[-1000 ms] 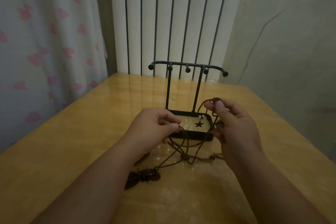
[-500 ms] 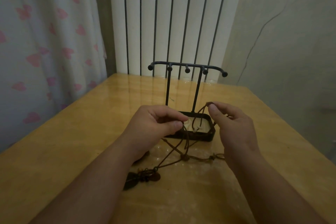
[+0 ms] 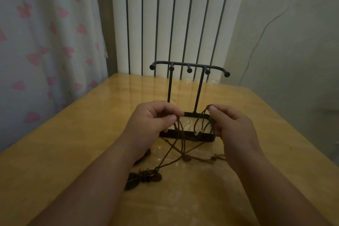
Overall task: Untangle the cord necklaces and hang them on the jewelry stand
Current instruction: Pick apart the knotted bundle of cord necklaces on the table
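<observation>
Both hands pinch brown cords above the stand's base. The left hand [image 3: 156,121] holds strands between thumb and forefinger, fingers narrowly closed; the right hand [image 3: 233,124] grips a loop at the thumb tip, other fingers curled around further strands. The cord necklaces [image 3: 183,145] hang from both pinches, cross in an X just before the base tray [image 3: 187,136] and trail onto the table [image 3: 73,134], knots lying near the right wrist. The pendants [image 3: 145,178] rest flat beside the left forearm.

Risk, as judged: pulling the hands apart could tighten the crossing rather than free it; a strand draped over the tray rim might snag and tip the jewelry stand [image 3: 189,67]; dragged pendants could catch each other.

Orientation: the tangle's long axis runs from the raised pinches down and toward the viewer, pendant end nearest. The stand's hook bar runs left to right, its pegs bare.
</observation>
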